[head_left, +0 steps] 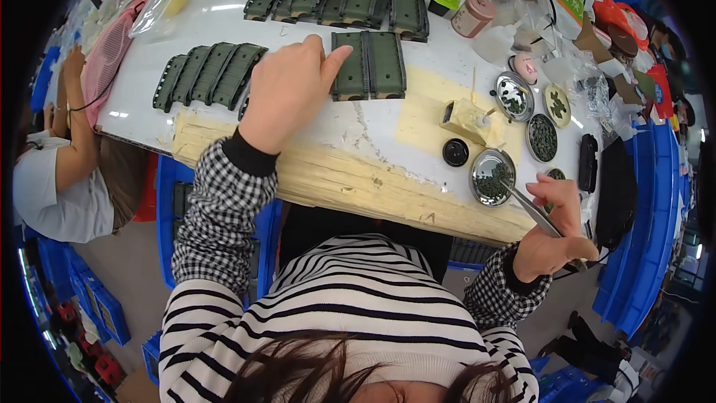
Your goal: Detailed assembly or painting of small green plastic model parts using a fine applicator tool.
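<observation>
My left hand (291,93) hangs over the table, back up, its thumb stretched toward a pair of dark green ribbed panels (368,66). Its other fingers curl away out of sight, so I cannot tell whether they grip anything. More green panels (210,75) stand in a row beside this hand and partly behind it. On the right, my right hand (556,235) holds metal tweezers (531,207), fingers curled around them. The tips of the tweezers reach a round metal dish (477,192) of small dark green pieces (492,180).
Another row of green panels (339,0) lies at the far side. Near the right hand are a black round cap (456,152), a tape-covered block (466,123) and more dishes (542,138). A pink mesh basket (112,67) stands at left, by a seated person (63,179).
</observation>
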### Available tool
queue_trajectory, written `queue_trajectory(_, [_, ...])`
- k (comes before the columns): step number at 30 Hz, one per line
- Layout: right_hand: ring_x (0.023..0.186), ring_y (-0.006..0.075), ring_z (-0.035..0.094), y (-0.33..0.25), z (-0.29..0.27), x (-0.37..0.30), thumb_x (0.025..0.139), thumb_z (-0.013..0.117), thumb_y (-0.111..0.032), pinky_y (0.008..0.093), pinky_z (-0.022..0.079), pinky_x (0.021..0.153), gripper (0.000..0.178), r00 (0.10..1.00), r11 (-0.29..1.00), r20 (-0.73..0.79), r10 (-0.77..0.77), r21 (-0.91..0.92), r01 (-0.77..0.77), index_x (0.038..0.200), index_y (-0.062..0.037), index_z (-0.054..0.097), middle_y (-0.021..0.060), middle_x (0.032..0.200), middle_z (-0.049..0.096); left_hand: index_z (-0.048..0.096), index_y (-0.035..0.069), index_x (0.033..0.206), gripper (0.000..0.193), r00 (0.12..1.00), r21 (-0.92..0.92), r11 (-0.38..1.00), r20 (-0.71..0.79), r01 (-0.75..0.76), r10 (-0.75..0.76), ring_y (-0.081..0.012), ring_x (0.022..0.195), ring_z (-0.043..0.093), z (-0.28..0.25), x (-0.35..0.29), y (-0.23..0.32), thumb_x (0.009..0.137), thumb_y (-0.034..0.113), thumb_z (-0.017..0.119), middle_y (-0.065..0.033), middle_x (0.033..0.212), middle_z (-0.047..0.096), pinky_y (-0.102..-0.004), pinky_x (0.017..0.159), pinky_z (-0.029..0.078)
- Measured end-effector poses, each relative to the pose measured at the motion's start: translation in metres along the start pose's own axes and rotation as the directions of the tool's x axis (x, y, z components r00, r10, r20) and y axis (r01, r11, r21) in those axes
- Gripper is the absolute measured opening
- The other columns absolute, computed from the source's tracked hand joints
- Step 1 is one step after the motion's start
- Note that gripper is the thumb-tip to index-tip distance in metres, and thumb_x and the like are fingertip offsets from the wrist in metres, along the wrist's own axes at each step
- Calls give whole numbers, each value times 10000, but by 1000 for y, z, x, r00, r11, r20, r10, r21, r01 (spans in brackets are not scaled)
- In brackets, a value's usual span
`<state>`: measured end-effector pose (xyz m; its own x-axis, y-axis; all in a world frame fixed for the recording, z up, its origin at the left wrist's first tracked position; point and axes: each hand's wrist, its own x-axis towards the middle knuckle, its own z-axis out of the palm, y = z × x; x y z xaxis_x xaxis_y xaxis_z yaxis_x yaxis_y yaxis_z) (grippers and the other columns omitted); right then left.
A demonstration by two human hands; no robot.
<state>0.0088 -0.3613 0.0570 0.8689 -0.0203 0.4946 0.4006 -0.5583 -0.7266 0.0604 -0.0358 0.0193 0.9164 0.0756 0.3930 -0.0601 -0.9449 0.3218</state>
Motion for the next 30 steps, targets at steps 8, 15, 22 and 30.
queue_trajectory(8, [768, 171, 621, 22, -22, -5, 901, 608, -82, 270, 471, 687, 223, 977, 995, 207, 55, 67, -70, 1072, 50, 660, 134, 858, 657, 475, -24, 695, 341, 996, -195, 980, 84, 43, -27, -203, 479, 432, -11, 15, -5, 913, 201, 608, -116, 544, 443, -326, 493, 345])
queue_trajectory(15, [694, 131, 573, 39, -4, -24, 873, 643, -31, 247, 450, 637, 125, 941, 960, 256, 222, 111, -256, 978, 32, 669, 86, 823, 650, 526, -6, 1073, 156, 928, -818, 539, -18, 200, -372, -57, 687, 533, -26, -17, 0, 954, 92, 548, -38, 874, 621, -212, 584, 421])
queue_trajectory(22, [677, 174, 581, 34, 5, -20, 881, 647, -61, 271, 465, 623, 123, 964, 992, 241, 110, 30, -120, 958, 33, 665, 105, 800, 644, 483, -12, 1280, 340, 799, -825, -415, 521, 382, -300, -195, 973, 632, -34, -49, 49, 966, 112, 519, -109, 1183, 600, -367, 911, 537])
queue_trajectory(30, [676, 207, 593, 37, 9, -19, 866, 657, -53, 285, 471, 627, 114, 973, 1000, 228, 20, 5, -21, 939, 34, 667, 123, 772, 639, 406, 21, 1355, 397, 824, -822, -241, 553, 515, -126, -251, 1020, 637, -27, -65, 81, 970, 60, 493, -166, 1251, 542, -347, 863, 559])
